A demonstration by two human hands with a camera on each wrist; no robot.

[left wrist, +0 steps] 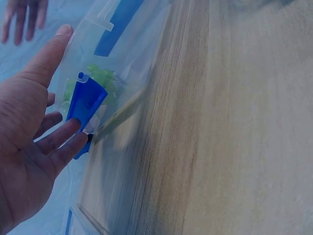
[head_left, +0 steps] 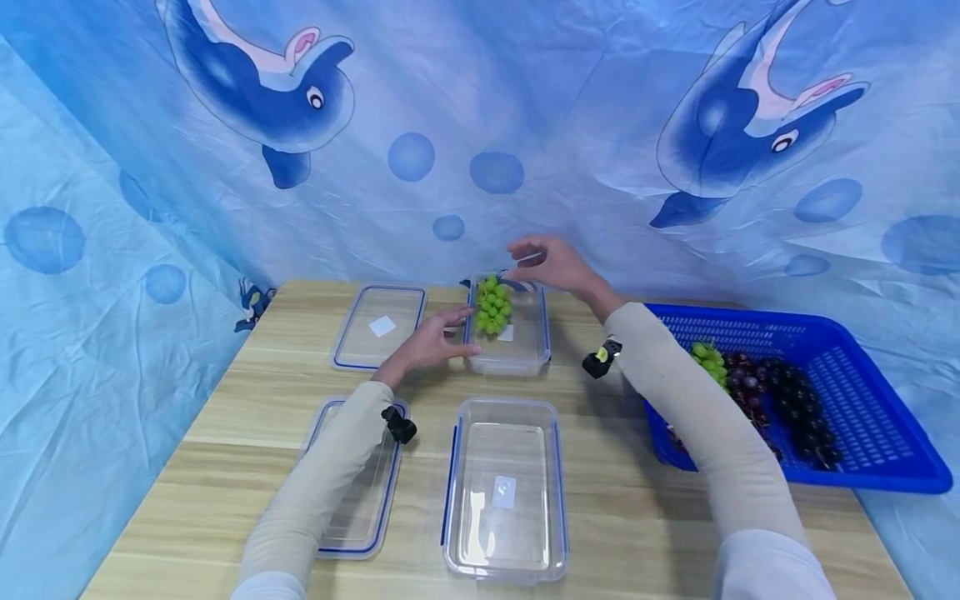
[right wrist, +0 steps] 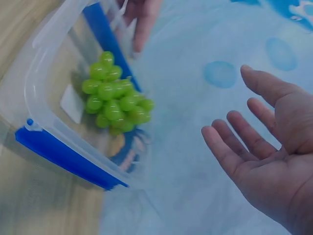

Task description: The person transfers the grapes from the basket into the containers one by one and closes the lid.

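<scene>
The left hand (head_left: pixel 433 338), its fingers spread, is rested against the left side of a clear plastic box with blue latches (head_left: pixel 529 343). The right hand (head_left: pixel 557 263) is held above the box's far end, fingers loosely parted. A bunch of round green grapes (head_left: pixel 492 308) is contained in the box, toward its left side. Two flat, clear, blue-edged lids (head_left: pixel 401 307) are laid leftward; a second clear box (head_left: pixel 517 446) is placed nearer. Green, red and black grapes (head_left: pixel 804 408) are held in a blue perforated plastic basket (head_left: pixel 851 354) at right.
</scene>
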